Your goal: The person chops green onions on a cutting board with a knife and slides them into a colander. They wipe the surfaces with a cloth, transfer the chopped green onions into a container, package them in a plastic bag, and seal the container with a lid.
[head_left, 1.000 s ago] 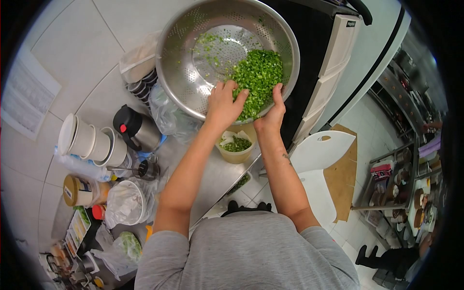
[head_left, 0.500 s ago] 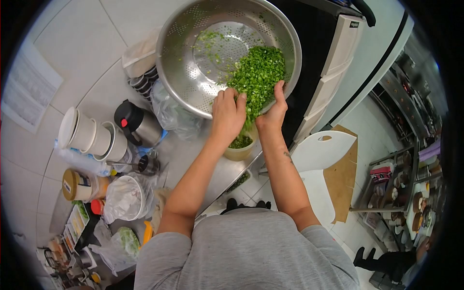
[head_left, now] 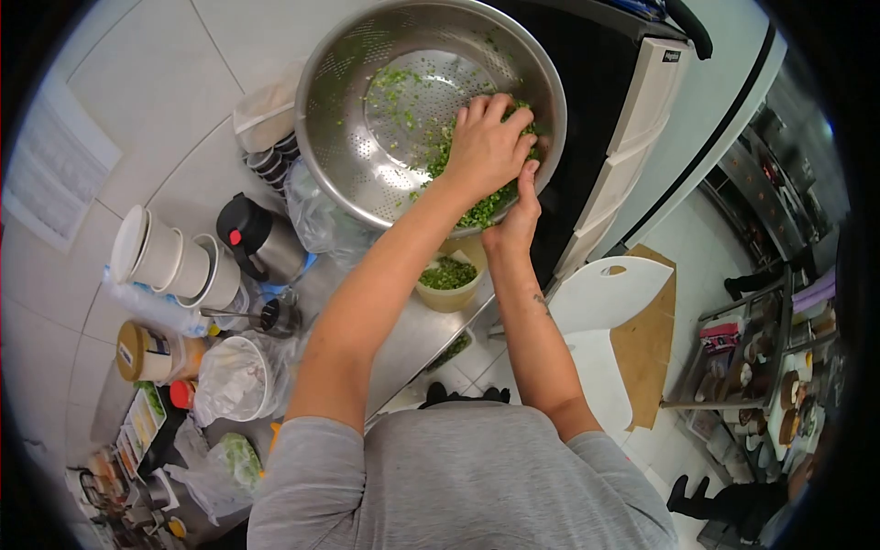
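A large perforated steel colander is tilted toward me at the top of the head view. Chopped green onions are heaped at its lower right, partly hidden by my hands. My left hand reaches inside, its fingers spread and bent over the heap. At the lower right rim, my right hand grips the colander, thumb inside the wall. Just below the rim stands a pale yellow tub, which has more chopped green onions in it.
Left of the tub, the steel counter carries a thermos jug, stacked white tubs and a bag-lined bucket. A white chair stands to the right. Another person's dark-clad legs show at lower right.
My left hand has moved up and right, from the colander's lower edge onto the heap. The stream of green onions falling into the tub has stopped. My right hand keeps its grip.
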Demonstrator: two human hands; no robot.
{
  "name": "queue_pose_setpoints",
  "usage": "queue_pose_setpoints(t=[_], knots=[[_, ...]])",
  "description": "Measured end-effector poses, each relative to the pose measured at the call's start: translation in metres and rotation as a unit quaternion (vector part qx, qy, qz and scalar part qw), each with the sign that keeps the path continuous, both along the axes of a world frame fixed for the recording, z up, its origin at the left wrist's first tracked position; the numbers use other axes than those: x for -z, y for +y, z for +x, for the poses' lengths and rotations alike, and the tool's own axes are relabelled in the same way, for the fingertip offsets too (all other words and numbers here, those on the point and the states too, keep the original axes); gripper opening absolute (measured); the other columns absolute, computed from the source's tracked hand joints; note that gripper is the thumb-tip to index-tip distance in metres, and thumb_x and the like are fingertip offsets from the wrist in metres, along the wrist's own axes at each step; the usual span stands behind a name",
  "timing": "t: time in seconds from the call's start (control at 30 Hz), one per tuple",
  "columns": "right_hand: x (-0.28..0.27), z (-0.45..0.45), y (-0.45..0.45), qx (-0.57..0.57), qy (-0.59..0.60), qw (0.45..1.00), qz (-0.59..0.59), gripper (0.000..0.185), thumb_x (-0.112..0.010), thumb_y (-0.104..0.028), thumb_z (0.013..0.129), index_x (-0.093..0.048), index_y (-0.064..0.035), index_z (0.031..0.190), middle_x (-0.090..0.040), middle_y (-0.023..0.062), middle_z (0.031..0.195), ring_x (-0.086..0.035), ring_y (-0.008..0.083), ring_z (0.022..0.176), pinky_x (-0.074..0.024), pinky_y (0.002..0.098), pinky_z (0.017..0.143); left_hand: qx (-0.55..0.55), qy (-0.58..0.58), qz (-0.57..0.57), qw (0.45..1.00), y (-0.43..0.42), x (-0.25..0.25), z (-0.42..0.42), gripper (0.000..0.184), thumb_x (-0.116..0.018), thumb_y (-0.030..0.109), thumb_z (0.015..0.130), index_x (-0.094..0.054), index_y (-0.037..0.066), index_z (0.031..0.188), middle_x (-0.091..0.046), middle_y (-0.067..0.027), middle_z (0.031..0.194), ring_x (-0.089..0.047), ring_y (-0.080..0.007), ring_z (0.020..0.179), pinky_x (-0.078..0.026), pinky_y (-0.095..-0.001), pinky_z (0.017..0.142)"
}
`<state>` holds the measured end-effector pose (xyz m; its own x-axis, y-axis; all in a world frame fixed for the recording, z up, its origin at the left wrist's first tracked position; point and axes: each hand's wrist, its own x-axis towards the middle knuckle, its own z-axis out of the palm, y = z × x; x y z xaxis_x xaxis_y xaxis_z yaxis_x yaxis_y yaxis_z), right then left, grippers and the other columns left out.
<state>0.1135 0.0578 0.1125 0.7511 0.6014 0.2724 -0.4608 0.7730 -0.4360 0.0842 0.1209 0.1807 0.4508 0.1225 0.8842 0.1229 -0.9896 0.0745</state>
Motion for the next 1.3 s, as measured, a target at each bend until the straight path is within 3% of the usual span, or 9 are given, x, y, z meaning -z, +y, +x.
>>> queue_pose_setpoints(t=[0.17, 0.27, 0.37, 0.5, 0.73, 0.9, 1.0, 1.2, 1.3], knots=[[0.003, 0.003, 0.001, -0.022, 0.022, 0.999, -0.014, 0.049, -0.049, -0.039, 0.094, -0.042, -0.0070, 0.131, -0.052, 0.0091, 0.123, -0.051, 0.0212, 0.113, -0.0416, 0.0378, 0.095, -0.017, 0.130, 0.001, 0.991, 0.007, 0.023, -0.014, 0.020, -0.062, 0.021, 0.078, -0.063, 0.012, 0.095, -0.055, -0.0076, 0.101, -0.049, -0.0299, 0.100, -0.037, -0.0429, 0.083], [0.003, 0.004, -0.001, -0.013, 0.025, 0.999, -0.025, 0.050, -0.050, -0.039, 0.094, -0.043, -0.0054, 0.130, -0.052, 0.0094, 0.122, -0.051, 0.0216, 0.112, -0.0421, 0.0381, 0.095, -0.025, 0.117, 0.010, 0.993, 0.014, 0.036, -0.027, 0.017, -0.061, 0.021, 0.077, -0.066, 0.014, 0.092, -0.055, -0.0086, 0.100, -0.049, -0.0304, 0.097, -0.037, -0.0444, 0.083], [-0.004, 0.001, -0.004, -0.002, 0.026, 0.999, -0.040, 0.051, -0.051, -0.039, 0.093, -0.042, -0.0046, 0.130, -0.052, 0.0094, 0.122, -0.052, 0.0222, 0.111, -0.0428, 0.0384, 0.094, 0.021, 0.064, -0.061, 0.996, 0.021, 0.031, -0.047, 0.018, -0.062, 0.023, 0.078, -0.066, 0.014, 0.093, -0.056, -0.0094, 0.100, -0.050, -0.0309, 0.097, -0.038, -0.0437, 0.085], [-0.010, -0.004, -0.004, 0.011, 0.030, 0.999, -0.042, 0.053, -0.052, -0.039, 0.092, -0.040, -0.0042, 0.131, -0.052, 0.0096, 0.122, -0.053, 0.0231, 0.110, -0.0437, 0.0387, 0.094, -0.053, -0.063, -0.192, 0.978, 0.041, 0.043, -0.060, 0.020, -0.061, 0.025, 0.083, -0.064, 0.008, 0.092, -0.057, -0.0122, 0.096, -0.053, -0.0319, 0.091, -0.041, -0.0426, 0.082], [-0.010, -0.005, -0.001, 0.018, 0.042, 0.999, -0.024, 0.053, -0.057, -0.036, 0.090, -0.046, 0.0024, 0.125, -0.056, 0.0107, 0.115, -0.057, 0.0213, 0.100, -0.0475, 0.0356, 0.085, -0.008, -0.063, -0.404, 0.913, 0.022, 0.065, -0.057, 0.024, -0.056, 0.026, 0.088, -0.060, 0.002, 0.092, -0.057, -0.0168, 0.088, -0.054, -0.0332, 0.087, -0.042, -0.0402, 0.078], [-0.009, -0.005, -0.001, 0.034, 0.039, 0.998, -0.027, 0.053, -0.057, -0.035, 0.090, -0.046, 0.0032, 0.125, -0.056, 0.0108, 0.114, -0.058, 0.0210, 0.098, -0.0478, 0.0354, 0.084, 0.004, -0.050, -0.411, 0.910, -0.008, 0.061, -0.071, 0.024, -0.055, 0.024, 0.089, -0.058, 0.001, 0.094, -0.055, -0.0167, 0.088, -0.053, -0.0324, 0.086, -0.042, -0.0378, 0.078], [-0.013, -0.008, -0.004, 0.045, 0.049, 0.997, -0.048, 0.053, -0.057, -0.035, 0.091, -0.046, 0.0038, 0.125, -0.055, 0.0107, 0.114, -0.058, 0.0204, 0.097, -0.0479, 0.0349, 0.083, -0.001, -0.057, -0.352, 0.934, -0.020, 0.064, -0.079, 0.021, -0.056, 0.021, 0.088, -0.058, 0.001, 0.096, -0.054, -0.0121, 0.091, -0.054, -0.0254, 0.085, -0.042, -0.0345, 0.081], [-0.010, -0.006, -0.004, 0.031, 0.019, 0.999, -0.012, 0.052, -0.056, -0.034, 0.091, -0.046, 0.0037, 0.126, -0.054, 0.0101, 0.115, -0.056, 0.0184, 0.099, -0.0461, 0.0330, 0.085, 0.026, -0.056, -0.271, 0.960, -0.023, 0.046, -0.073, 0.018, -0.064, 0.012, 0.080, -0.060, 0.003, 0.095, -0.052, -0.0120, 0.095, -0.053, -0.0282, 0.089, -0.042, -0.0371, 0.082], [-0.002, 0.000, 0.001, 0.069, 0.006, 0.997, -0.045, 0.049, -0.055, -0.033, 0.092, -0.047, 0.0033, 0.124, -0.054, 0.0094, 0.116, -0.053, 0.0164, 0.102, -0.0429, 0.0311, 0.087, 0.016, -0.054, -0.140, 0.989, -0.008, 0.024, -0.050, 0.020, -0.063, 0.017, 0.078, -0.060, 0.004, 0.093, -0.053, -0.0133, 0.097, -0.051, -0.0318, 0.093, -0.041, -0.0428, 0.081]])
